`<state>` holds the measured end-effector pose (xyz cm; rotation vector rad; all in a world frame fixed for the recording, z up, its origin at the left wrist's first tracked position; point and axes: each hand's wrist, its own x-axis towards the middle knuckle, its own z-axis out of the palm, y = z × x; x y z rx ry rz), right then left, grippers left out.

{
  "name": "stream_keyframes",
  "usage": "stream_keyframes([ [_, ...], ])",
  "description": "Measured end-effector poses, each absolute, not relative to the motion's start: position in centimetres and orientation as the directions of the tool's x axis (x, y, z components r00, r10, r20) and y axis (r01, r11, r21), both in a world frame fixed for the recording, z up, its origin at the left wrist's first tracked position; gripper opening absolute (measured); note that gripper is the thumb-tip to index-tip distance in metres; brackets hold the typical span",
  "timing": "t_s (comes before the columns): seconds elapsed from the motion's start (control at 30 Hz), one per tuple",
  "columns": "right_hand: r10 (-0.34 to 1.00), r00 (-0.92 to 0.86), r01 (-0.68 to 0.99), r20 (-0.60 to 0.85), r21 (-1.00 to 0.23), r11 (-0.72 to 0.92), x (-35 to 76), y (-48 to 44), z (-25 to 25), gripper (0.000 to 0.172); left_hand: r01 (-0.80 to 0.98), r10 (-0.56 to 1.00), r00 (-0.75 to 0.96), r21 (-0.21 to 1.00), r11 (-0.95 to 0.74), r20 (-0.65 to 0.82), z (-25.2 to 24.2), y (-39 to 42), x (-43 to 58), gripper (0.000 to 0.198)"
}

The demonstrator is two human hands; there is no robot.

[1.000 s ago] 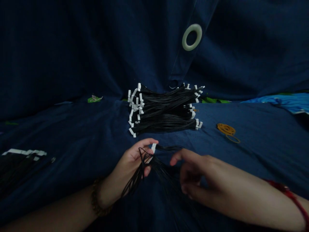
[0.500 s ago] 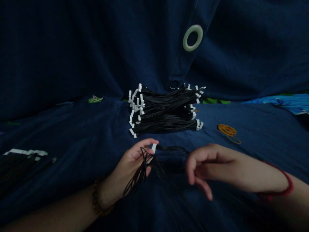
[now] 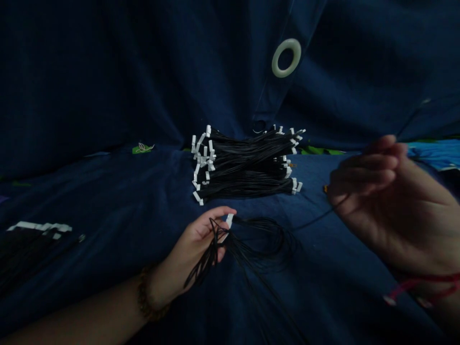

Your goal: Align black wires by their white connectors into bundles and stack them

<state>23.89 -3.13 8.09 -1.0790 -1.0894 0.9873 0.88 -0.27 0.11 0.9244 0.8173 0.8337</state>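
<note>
Basically light, limp blk wires (image 3: 251,239): L grip (image 3: 192,244) pinches white connector end (image 3: 229,220), best hold; R grip (image 3: 373,196) half-curled, hold unclear.

A big dark blue cloth (image 3: 108,72) hangs at the back like a wall, with soft folds in it, and a pale round ring (image 3: 286,43) sits high up on it. More dark blue cloth (image 3: 118,201) lies flat in front. A bright blue cloth (image 3: 436,154) shows on the right — a bit of green (image 3: 321,151) peeks out too — and the light is dim
</note>
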Motion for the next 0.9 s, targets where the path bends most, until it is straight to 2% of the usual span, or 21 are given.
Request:
stream_keyframes([
  [0.1, 0.991, -0.06, 0.079, 0.123, -0.989, 0.128, 22.1, -4.5, 7.2, 0.016, -0.257, 0.859, 0.459, 0.891, 0.374, -0.228, -0.1, -0.2, 0.9, 0.027],
  [0.17, 0.972, -0.201, 0.331, 0.121, -0.925, 0.184, 20.9, -5.5, 6.0, 0.009, -0.27, 0.85, 0.474, 0.881, 0.388, -0.229, -0.3, -0.3, 0.9, 0.028],
  [0.23, 0.922, -0.264, 0.584, 0.284, -0.713, 0.387, 20.0, -6.4, 5.0, 0.006, -0.295, 0.848, 0.487, 0.874, 0.386, -0.21, -0.5, -0.4, 0.9, 0.029],
  [0.3, 0.833, -0.337, 0.717, 0.44, -0.454, 0.529, 19.5, -6.9, 4.2, 0.008, -0.329, 0.849, 0.499, 0.868, 0.372, -0.174, -0.9, -0.5, 0.9, 0.027],
  [0.37, 0.777, -0.381, 0.768, 0.5, -0.296, 0.567, 19.4, -7.1, 3.8, 0.008, -0.36, 0.827, 0.546, 0.855, 0.375, -0.133, -1.6, -0.5, 0.8, 0.027],
  [0.47, 0.769, -0.395, 0.808, 0.503, -0.208, 0.551, 19.5, -6.8, 3.6, 0.011, -0.383, 0.779, 0.622, 0.838, 0.388, -0.076, -2.6, -0.4, 0.7, 0.031],
  [0.77, 0.762, -0.429, 0.806, 0.484, -0.175, 0.565, 19.5, -6.8, 3.4, 0.011, -0.343, 0.772, 0.63, 0.859, 0.38, -0.091, -2.1, -0.5, 0.7, 0.03],
  [0.9, 0.755, -0.425, 0.814, 0.5, -0.154, 0.56, 19.3, -6.9, 3.6, 0.013, -0.282, 0.805, 0.583, 0.903, 0.323, -0.106, -1.6, -0.6, 0.9, 0.033],
])
